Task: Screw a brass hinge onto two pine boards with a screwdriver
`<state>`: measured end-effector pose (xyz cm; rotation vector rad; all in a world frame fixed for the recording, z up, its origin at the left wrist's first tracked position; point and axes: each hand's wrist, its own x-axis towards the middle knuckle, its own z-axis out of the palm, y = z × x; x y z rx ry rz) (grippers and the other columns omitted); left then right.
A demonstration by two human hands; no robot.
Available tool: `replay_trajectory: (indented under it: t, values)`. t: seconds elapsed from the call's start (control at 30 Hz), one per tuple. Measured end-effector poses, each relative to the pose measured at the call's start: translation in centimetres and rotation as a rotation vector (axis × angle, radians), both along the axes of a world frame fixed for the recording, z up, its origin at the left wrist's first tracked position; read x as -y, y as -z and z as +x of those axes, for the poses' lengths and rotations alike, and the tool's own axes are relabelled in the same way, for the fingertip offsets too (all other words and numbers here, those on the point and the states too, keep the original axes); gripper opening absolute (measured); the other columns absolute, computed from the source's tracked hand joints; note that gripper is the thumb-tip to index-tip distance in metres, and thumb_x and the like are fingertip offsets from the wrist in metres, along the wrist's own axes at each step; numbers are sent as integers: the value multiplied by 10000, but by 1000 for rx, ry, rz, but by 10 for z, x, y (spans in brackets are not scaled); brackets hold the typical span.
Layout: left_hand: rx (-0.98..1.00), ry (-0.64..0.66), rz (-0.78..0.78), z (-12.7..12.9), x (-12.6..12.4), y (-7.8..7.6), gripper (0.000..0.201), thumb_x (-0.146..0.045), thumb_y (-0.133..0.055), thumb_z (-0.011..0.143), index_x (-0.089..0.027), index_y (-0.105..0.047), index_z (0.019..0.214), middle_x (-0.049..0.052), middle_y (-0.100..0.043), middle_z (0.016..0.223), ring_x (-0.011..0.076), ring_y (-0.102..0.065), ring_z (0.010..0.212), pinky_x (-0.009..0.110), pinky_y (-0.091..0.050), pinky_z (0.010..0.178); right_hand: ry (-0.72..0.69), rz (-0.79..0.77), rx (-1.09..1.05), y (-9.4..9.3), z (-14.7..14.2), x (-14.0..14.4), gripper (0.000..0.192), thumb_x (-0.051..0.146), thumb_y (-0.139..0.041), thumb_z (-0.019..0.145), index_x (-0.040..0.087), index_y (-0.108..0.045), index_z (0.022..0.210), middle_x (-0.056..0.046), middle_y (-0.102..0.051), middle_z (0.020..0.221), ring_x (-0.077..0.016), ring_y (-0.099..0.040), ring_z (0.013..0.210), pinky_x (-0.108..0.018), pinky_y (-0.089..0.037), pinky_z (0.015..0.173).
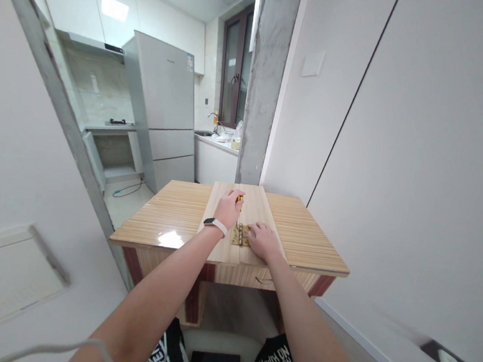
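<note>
Head cam: brass hinge (241,235) lies flat on wooden boards (222,252) atop counter (305,227), pin fore-aft, just nearer the wearer than L hand (227,208), fingers clamped on yellow-blk screwdriver (240,199), w/ R hand (263,240) unclenched, touching hinge's R edge.

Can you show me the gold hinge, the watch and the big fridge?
Gold hinge (240,236): head view, on the barrel between its leaves.
Watch (217,224): head view, on the pale strap.
Big fridge (165,97): head view, on its upper door.
</note>
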<state>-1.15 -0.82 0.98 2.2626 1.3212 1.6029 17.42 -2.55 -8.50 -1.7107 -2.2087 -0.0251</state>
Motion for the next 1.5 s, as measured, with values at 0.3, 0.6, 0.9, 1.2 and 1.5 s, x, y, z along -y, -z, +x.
replay_trajectory:
  t: [0.3,0.6,0.9,1.2,1.5]
  values:
    - [28,-43,24,-1,2,-1,115,-193,-730,867,-219,-696,974,38,-616,971,181,-635,883,327,-517,869,8,-12,0,0,1,-1,418,450,-372,1031,320,-613,1347,-79,-579,1332,-244,-444,1263,-377,-293,1032]
    - [78,-77,4,3,-6,3,188,-164,-764,829,-226,-693,992,18,-615,935,154,-619,782,310,-515,826,3,-13,-3,2,2,-3,415,457,-373,1025,320,-615,1333,-77,-578,1327,-244,-442,1255,-379,-301,1017]
    - [114,-23,-30,4,-4,1,194,-125,-739,829,-210,-674,992,41,-669,980,173,-656,835,333,-544,828,8,-15,7,1,0,-2,419,447,-369,1033,318,-616,1346,-83,-575,1354,-247,-436,1285,-391,-304,1033]
    - [183,115,-65,1,-8,6,347,-64,-650,880,-226,-656,1186,57,-706,1094,167,-689,955,314,-582,878,7,-10,4,2,0,-2,412,455,-376,1031,320,-618,1336,-79,-577,1338,-241,-438,1271,-380,-300,1025]
    - [162,37,-77,4,-3,2,172,-170,-751,847,-211,-694,1005,46,-641,1049,140,-667,802,313,-584,798,21,-41,16,-3,0,0,421,457,-365,1036,322,-606,1354,-80,-569,1357,-244,-438,1276,-388,-299,1031]
